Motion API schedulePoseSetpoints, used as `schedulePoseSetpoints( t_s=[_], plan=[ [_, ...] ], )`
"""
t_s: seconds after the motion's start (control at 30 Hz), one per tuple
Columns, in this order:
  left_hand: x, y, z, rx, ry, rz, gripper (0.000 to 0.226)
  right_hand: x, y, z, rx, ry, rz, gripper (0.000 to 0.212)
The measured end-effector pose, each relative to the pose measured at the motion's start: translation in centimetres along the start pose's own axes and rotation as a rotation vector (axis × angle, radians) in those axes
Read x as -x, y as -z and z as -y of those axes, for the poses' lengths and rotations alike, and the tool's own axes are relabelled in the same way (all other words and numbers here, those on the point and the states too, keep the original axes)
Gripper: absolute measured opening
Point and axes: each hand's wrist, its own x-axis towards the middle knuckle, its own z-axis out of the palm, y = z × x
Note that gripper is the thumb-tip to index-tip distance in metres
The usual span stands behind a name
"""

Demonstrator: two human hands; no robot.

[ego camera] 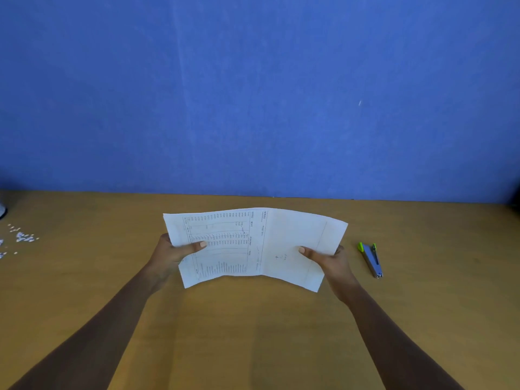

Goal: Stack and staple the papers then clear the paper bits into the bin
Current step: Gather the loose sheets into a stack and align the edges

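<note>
I hold the white papers (253, 246) above the middle of the wooden desk (253, 327), printed tables facing up, the sheets bowed upward in the centre. My left hand (174, 253) grips their left edge with the thumb on top. My right hand (329, 258) grips the right edge the same way. A grey stapler with green tips (371, 258) lies flat on the desk just right of my right hand. Small white paper bits (22, 237) are scattered at the far left of the desk. No bin is in view.
A blue partition wall (253, 94) rises along the desk's back edge. A dark rounded object (2, 211) shows at the left frame edge, another dark shape (516, 201) at the right edge.
</note>
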Motion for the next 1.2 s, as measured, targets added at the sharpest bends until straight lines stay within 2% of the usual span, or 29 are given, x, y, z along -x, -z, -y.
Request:
schedulePoseSetpoints(
  t_s=[0.23, 0.47, 1.2],
  plan=[
    [0.8, 0.4, 0.8, -0.017, 0.035, 0.012, 0.033, 0.6, 0.4, -0.2, 0.013, 0.003, 0.046, 0.03],
    [0.5, -0.3, 0.7, -0.028, 0.027, -0.034, 0.028, 0.6, -0.3, 0.0, 0.02, -0.001, -0.025, 0.025],
    [0.9, -0.4, 0.2, -0.006, 0.037, -0.06, 0.029, 1.0, 0.1, 0.7, 0.034, -0.008, -0.021, 0.025]
  ],
)
